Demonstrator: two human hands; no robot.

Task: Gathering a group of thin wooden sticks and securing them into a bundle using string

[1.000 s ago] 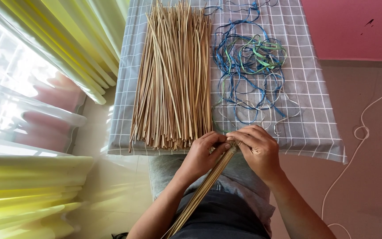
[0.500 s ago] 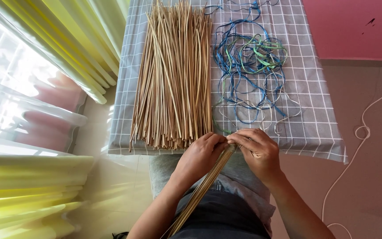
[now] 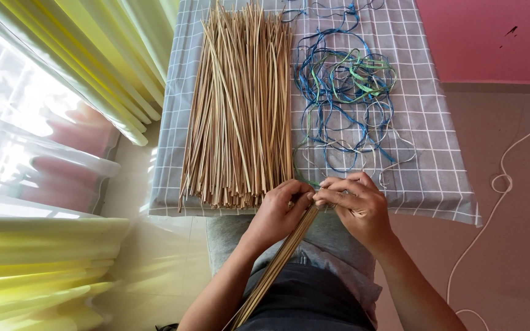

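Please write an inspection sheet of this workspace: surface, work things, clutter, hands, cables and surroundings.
Surface: grey checked cloth covers the table.
Work things: small bundle of thin sticks slants from both hands down over the lap; large pile of tan sticks lies on the cloth.
Clutter: tangle of blue and green strings beside the pile.
Hands: left hand and right hand meet at the bundle's top end, fingers closed on it.
Cables: white cord on the floor at right.
Surroundings: yellow curtain at left, pink wall behind.
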